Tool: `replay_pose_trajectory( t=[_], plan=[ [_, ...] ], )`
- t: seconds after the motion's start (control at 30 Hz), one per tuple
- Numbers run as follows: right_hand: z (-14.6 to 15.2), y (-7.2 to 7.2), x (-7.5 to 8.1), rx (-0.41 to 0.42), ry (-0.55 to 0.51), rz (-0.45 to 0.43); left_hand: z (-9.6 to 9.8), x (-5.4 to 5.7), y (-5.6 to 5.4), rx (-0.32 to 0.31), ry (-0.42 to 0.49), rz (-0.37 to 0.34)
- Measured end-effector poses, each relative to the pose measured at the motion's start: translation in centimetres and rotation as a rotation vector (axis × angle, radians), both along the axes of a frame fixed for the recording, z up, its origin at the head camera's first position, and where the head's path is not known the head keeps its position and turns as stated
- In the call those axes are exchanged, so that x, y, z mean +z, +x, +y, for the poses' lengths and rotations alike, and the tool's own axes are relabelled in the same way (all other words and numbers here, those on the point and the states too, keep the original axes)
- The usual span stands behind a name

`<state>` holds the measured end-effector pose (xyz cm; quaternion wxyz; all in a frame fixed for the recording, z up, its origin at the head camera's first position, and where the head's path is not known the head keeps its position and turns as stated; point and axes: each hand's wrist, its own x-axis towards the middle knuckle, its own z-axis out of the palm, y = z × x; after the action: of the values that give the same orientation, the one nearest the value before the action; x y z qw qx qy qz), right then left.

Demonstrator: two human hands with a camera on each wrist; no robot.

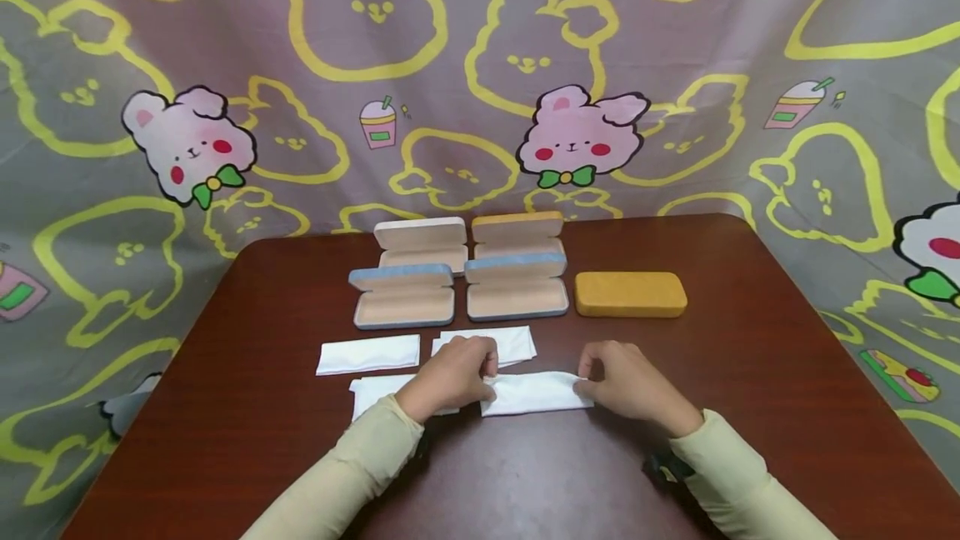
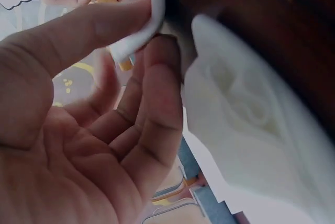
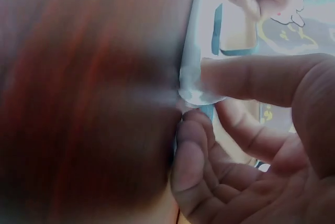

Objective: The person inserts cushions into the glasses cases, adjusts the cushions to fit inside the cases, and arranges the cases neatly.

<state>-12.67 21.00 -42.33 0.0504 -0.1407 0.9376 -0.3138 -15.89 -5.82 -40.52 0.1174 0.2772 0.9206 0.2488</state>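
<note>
A folded white cloth (image 1: 536,392) lies stretched between my two hands, low over the table. My left hand (image 1: 459,371) pinches its left end; in the left wrist view the thumb (image 2: 99,28) lies along the cloth's edge, with the fingertips just beneath. At the other end, my right hand (image 1: 628,382) pinches the right edge. The right wrist view has that thumb (image 3: 251,77) on top of the cloth's end and the curled fingers against the table. Another folded cloth (image 1: 375,392) is partly hidden behind my left wrist.
Two more folded cloths, one at the left (image 1: 369,354) and one behind my left hand (image 1: 513,345), lie on the brown table (image 1: 247,407). Beyond them stand open glasses cases: white (image 1: 420,234), yellow (image 1: 517,226) and two blue ones. A closed yellow case (image 1: 631,294) sits at their right.
</note>
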Motion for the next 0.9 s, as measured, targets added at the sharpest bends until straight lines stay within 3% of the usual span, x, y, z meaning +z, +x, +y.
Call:
replay_pose_trajectory(
  t=[0.17,0.3,0.47,0.63,0.9],
  plan=[
    [0.38,0.4,0.03,-0.015,-0.075,-0.033,0.3,-0.01,-0.02,-0.001,0.016,-0.031],
    [0.55,0.16,0.09,-0.003,-0.143,-0.072,0.28,0.12,-0.18,-0.018,0.02,-0.005],
    [0.57,-0.14,0.18,0.03,-0.143,-0.098,0.2,0.3,-0.38,-0.018,0.042,0.007],
    [0.47,-0.33,0.39,0.05,-0.112,-0.144,0.08,0.58,-0.45,0.013,0.065,-0.051],
    [0.65,-0.33,0.44,0.053,-0.162,-0.162,-0.36,0.8,-0.49,0.085,0.12,-0.13]
  ],
)
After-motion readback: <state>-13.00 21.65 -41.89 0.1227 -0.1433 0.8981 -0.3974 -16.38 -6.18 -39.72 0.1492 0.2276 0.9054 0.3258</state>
